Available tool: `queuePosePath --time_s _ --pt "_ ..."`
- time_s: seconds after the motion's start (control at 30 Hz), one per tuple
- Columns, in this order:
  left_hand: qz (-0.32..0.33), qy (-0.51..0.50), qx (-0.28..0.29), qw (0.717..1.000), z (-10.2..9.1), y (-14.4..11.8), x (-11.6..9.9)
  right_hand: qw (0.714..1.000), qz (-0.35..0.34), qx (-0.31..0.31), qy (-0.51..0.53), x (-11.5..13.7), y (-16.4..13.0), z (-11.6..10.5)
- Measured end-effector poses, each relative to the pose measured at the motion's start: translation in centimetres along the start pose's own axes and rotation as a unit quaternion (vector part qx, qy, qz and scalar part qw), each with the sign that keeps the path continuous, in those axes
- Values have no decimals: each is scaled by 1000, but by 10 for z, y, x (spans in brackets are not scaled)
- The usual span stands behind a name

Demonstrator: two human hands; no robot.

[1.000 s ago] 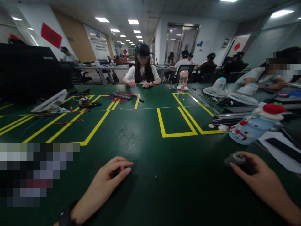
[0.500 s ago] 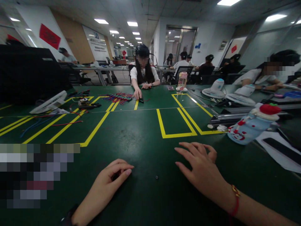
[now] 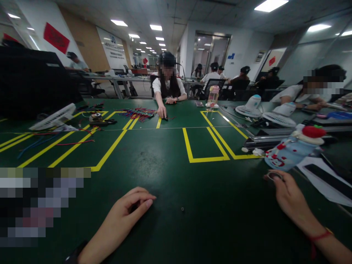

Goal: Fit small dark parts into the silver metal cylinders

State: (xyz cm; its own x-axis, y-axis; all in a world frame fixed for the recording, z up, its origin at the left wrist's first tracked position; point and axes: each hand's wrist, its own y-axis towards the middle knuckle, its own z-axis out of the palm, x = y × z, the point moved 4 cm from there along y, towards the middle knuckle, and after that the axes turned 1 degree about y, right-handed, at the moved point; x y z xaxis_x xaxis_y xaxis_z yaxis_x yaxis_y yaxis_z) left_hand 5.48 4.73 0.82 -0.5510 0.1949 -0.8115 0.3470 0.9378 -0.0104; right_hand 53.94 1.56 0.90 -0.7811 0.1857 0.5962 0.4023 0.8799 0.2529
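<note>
My right grip (image 3: 291, 200) is now well over to the right, pinching a small round piece (image 3: 271, 175) between thumb and fingers; half a second ago that hand was spread nearer the middle of the green worktop (image 3: 209, 231). My left grip (image 3: 125, 209) has stayed in much the same place, loosely curled, thumb close to forefinger; I cannot tell whether it holds anything. The piece sits just in front of a pale blue bottle (image 3: 286, 152) with a red top. Its circular end is turned upward, toward my view, and the body drops away behind it, too foreshortened and covered by my fingers for me to tell how its long axis runs. It looks dark, with a paler, metallic-looking rim, and is slightly blurred. Between my hands, nearer the left, a tiny dark ring (image 3: 182, 209) lies where it was, its hole showing.
</note>
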Motion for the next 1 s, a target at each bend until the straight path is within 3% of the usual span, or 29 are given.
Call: queuePosePath --time_s 0.13,0.27,0.37,0.5,0.63,0.73,0.83,0.9,1.0 --pt "-6 -4 2 1000 0 0 1 995 76 -30 54 -27 2 -21" --pt "0 -2 10 1000 0 0 1 989 113 -36 85 -29 1 -21" --pt "3 -7 15 1000 0 0 1 989 128 -41 54 -27 1 -26" --pt "3 -12 15 1000 0 0 -1 990 124 -25 -54 -30 7 -52" --pt "-3 -13 13 1000 -1 0 -3 978 53 67 -188 -38 25 -72" --pt "13 -5 11 1000 -1 0 -3 968 -52 134 -206 -37 35 -61" --pt "18 2 7 1000 -1 0 1 963 -89 161 -198 -34 35 -43" --pt "14 1 10 1000 0 0 2 963 -85 139 -215 -27 32 -39" --pt "12 -5 11 1000 1 0 -1 950 -99 5 -297 7 22 -46"
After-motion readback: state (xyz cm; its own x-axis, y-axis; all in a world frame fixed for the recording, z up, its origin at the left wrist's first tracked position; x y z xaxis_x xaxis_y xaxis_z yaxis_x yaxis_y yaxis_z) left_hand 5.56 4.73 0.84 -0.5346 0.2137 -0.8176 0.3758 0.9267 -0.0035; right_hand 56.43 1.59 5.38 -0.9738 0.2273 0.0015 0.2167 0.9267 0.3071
